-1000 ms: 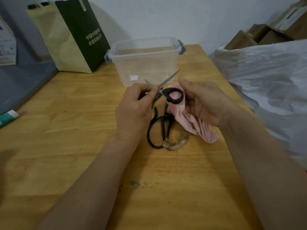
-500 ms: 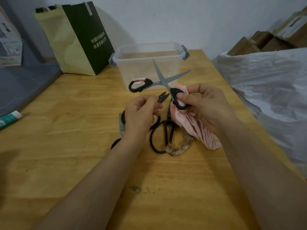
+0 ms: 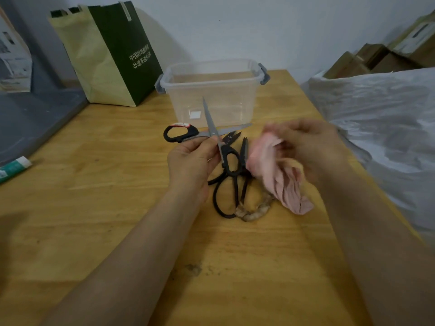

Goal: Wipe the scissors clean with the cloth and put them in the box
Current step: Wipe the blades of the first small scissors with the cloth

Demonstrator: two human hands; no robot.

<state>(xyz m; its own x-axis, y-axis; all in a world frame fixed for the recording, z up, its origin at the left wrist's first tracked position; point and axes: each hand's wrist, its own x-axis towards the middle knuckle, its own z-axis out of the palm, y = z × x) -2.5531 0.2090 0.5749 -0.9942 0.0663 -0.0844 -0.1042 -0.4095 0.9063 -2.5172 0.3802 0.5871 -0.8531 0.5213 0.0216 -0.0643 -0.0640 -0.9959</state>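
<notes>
Open black-handled scissors [image 3: 213, 132] now pinched near the pivot by the left hand [image 3: 190, 161], held just before the clear plastic box [image 3: 211, 74], right hand [image 3: 313, 147], blurred, off their handle since a moment ago, fingers bunching the pink cloth [image 3: 282, 182] beside them, over the wooden table [image 3: 94, 184]

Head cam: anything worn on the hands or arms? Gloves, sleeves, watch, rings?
No gloves on the left hand or right hand. Left forearm and right forearm bare to the frame edge: no sleeve, watch or bracelet. No rings visible, though the right hand is blurred.
</notes>
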